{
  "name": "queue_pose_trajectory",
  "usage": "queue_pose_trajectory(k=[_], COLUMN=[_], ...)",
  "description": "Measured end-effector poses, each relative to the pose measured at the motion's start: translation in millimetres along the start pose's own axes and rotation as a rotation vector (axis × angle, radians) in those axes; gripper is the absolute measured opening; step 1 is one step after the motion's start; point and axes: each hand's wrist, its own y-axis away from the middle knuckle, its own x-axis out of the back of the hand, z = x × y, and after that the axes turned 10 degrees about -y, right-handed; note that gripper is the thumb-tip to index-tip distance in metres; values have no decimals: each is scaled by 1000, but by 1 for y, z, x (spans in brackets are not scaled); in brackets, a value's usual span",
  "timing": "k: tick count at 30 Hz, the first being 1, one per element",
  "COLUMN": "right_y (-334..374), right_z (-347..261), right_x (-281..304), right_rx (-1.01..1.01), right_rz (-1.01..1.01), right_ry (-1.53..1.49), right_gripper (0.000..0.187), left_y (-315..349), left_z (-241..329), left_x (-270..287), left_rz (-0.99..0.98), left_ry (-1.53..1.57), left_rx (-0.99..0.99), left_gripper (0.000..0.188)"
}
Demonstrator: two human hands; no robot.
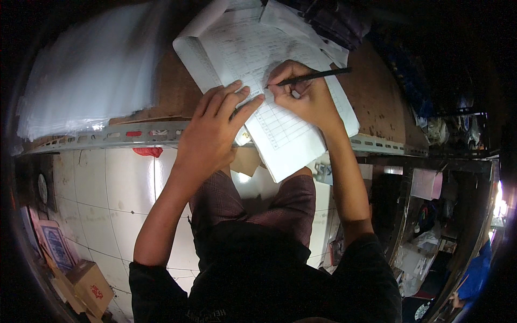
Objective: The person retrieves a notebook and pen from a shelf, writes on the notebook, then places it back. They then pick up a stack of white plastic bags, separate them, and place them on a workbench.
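Observation:
An open ledger-like book [293,148] of ruled, handwritten pages lies on the brown tabletop, its lower corner sticking out past the table edge. My right hand [304,97] rests on the page, its fingers pinched round a slim black pen [318,75]. The pen's tip is at or very near the paper, and its back end points right. My left hand [218,118] lies on the left part of the book, fingers stretched out and slightly apart. A small dark shape shows beside its thumb; I cannot tell what it is.
A stack of clear plastic sheets or bags [91,70] covers the table's left side. A slotted metal strip [113,134] runs along the front edge. Dark fabric [336,21] lies beyond the book. A cardboard box [89,288] stands low left; cluttered shelves [425,231] stand right.

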Motion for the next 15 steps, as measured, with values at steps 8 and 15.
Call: queue_pose_trajectory(k=[8, 15], right_y=[2, 3], right_z=[-3, -1], right_x=[15, 7], right_rx=[-18, 1], right_rz=[7, 19], right_ry=[75, 107], right_gripper=[17, 15], left_y=[0, 0], left_z=[0, 0], left_x=[0, -1], left_rz=[-16, -25], left_ry=[-3, -31], left_rx=[-1, 0], left_gripper=[99, 100])
